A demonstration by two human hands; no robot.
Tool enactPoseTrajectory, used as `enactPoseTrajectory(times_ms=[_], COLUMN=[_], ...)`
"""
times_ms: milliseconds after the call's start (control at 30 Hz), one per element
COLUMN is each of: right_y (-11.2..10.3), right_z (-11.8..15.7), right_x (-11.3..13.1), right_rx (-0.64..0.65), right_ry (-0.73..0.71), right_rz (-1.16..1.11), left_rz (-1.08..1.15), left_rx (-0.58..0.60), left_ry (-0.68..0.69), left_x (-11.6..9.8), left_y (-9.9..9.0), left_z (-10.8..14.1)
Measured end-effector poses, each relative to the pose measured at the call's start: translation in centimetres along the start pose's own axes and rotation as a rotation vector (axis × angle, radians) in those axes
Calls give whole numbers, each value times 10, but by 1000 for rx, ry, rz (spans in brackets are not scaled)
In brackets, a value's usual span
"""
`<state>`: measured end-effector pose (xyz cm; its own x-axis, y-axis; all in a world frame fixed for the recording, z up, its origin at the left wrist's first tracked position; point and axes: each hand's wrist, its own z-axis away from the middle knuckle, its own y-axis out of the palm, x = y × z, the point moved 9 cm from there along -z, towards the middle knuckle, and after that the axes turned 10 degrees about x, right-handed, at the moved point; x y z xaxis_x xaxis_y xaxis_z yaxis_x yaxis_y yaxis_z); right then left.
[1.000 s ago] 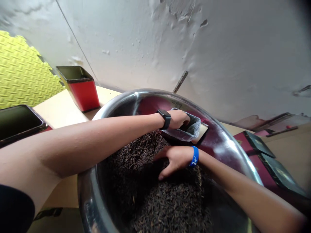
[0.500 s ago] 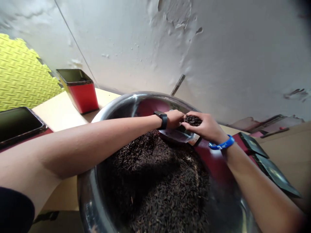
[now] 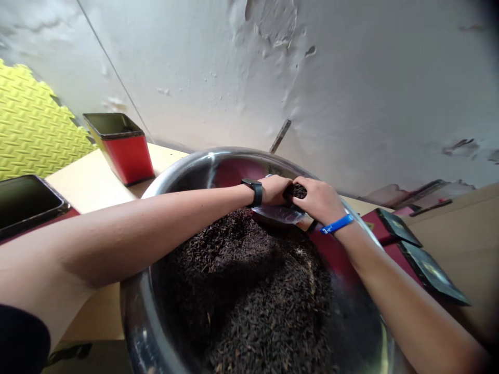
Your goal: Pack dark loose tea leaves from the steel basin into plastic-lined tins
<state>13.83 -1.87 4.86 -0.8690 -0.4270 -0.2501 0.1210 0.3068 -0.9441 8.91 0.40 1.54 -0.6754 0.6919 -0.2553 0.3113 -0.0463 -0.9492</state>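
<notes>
Inside a large steel bowl (image 3: 136, 306), dark loose tea leaves (image 3: 265, 311) are heaped. My left hand (image 3: 274, 188), a black watch on its wrist, reaches over the far part of the bowl; its fingers are bent and mostly hidden. Beneath both hands is a container with a clear plastic edge (image 3: 277, 214), its shape largely covered. My right hand (image 3: 320, 200), wearing a blue wristband, curls round a clump of tea leaves (image 3: 299, 191) right against my left hand's fingers.
An open red tin (image 3: 130, 158) stands on the table (image 3: 93, 179) at left, with another open tin (image 3: 31, 202) nearer. Two red tins with dark lids (image 3: 432, 270) are at right. Behind are a peeling wall (image 3: 195, 67) and a yellow foam mat (image 3: 35, 119).
My right hand has moved left against my left hand and closed further over the tea leaves, so less of the clump shows. The view has shifted slightly.
</notes>
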Motion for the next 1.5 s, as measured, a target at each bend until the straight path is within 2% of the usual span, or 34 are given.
enactPoseTrajectory(times_ms=[367, 733, 967, 1267, 1400, 1500], right_y=[0, 0, -5, -20, -7, 17], right_z=[1, -1, 1, 10, 4, -5], right_x=[-6, -7, -4, 4, -20, -35], right_rx=[-24, -122, -188, -301, -306, -160], right_ry=[118, 27, -31, -59, 26, 51], right_rz=[-19, -252, -387, -368, -415, -492], left_rz=[0, -26, -46, -89, -63, -71], left_rx=[-1, -36, -24, 26, 72, 77], left_ry=[24, 174, 115, 92, 96, 132], left_x=[-4, -15, -13, -1, 4, 0], left_y=[1, 7, 5, 4, 5, 5], left_z=[2, 1, 1, -1, -4, -4])
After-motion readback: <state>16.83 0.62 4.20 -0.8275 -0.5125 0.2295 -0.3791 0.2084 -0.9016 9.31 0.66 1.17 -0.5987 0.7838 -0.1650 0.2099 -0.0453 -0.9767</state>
